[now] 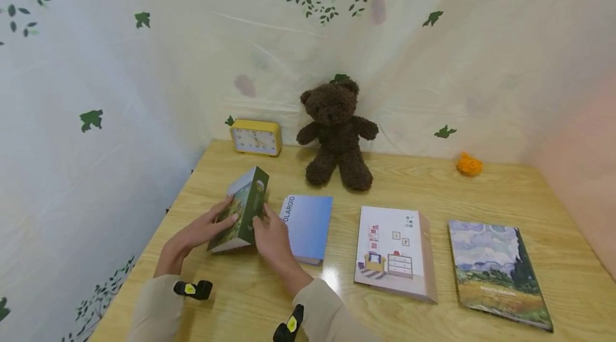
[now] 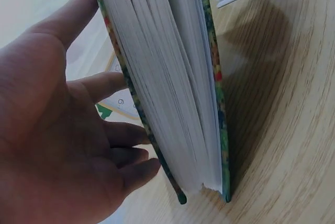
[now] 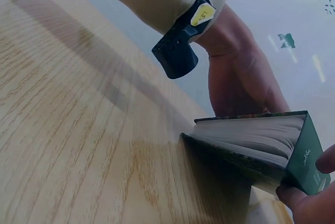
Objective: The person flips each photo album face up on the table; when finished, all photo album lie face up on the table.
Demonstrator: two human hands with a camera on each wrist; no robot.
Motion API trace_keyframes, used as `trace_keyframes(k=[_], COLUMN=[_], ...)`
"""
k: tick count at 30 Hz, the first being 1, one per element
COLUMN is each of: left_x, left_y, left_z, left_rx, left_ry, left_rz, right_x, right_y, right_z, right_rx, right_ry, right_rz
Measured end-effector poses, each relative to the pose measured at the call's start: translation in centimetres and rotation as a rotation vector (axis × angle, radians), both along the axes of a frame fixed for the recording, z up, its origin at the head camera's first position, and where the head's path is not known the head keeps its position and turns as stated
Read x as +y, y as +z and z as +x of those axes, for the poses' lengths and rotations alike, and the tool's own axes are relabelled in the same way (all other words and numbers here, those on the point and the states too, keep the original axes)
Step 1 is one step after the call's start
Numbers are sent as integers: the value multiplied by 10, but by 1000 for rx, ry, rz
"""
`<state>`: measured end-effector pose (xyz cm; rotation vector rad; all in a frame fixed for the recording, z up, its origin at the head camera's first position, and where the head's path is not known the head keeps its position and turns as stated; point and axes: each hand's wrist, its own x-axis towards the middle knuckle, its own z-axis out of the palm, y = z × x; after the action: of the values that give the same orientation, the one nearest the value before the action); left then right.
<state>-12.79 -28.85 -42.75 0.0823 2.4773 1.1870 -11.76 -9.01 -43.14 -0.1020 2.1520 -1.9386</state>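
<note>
A thick hardcover book [image 1: 244, 214] with a dark green spine and a painted cover stands tilted on the table's left side. My left hand [image 1: 204, 230] lays its fingers on the painted cover. In the left wrist view, the fingertips of that hand [image 2: 68, 124] touch the cover and the page edges [image 2: 162, 77] fan slightly apart. At the spine, my right hand [image 1: 279, 243] holds the book between thumb and fingers. The right wrist view shows the book's lower edge at the wood, with part of the right hand [image 3: 314, 203] at the spine.
Right of the hands lie a blue POLAROID book [image 1: 308, 227], a white book with a furniture drawing [image 1: 392, 251] and a landscape photo album [image 1: 498, 272]. Behind are a yellow clock [image 1: 256, 138], a brown teddy bear [image 1: 334, 136] and an orange object [image 1: 469, 164] by the curtain [image 1: 409, 64].
</note>
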Motion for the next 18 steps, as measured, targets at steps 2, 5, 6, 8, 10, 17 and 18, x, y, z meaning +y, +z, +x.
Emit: trace_keyframes(k=[2, 5, 6, 8, 10, 17, 18], left_x=[0, 0, 0, 0, 0, -4, -4], left_y=[0, -1, 0, 1, 2, 8, 9], left_z=[-1, -1, -1, -1, -1, 3, 3], left_rx=[20, 60, 76, 106, 132, 169, 174], left_ry=[5, 9, 9, 6, 0, -9, 0], left_rz=[-1, 30, 49, 91, 135, 324, 340], right_x=[0, 1, 1, 2, 1, -2, -3], right_y=[-1, 0, 0, 0, 1, 9, 10], right_z=[-2, -5, -5, -6, -5, -3, -2], right_rx=[11, 37, 44, 54, 58, 52, 59], right_ry=[-10, -22, -24, -28, -19, 21, 23], right_rz=[-11, -9, -12, -22, -53, -181, -189])
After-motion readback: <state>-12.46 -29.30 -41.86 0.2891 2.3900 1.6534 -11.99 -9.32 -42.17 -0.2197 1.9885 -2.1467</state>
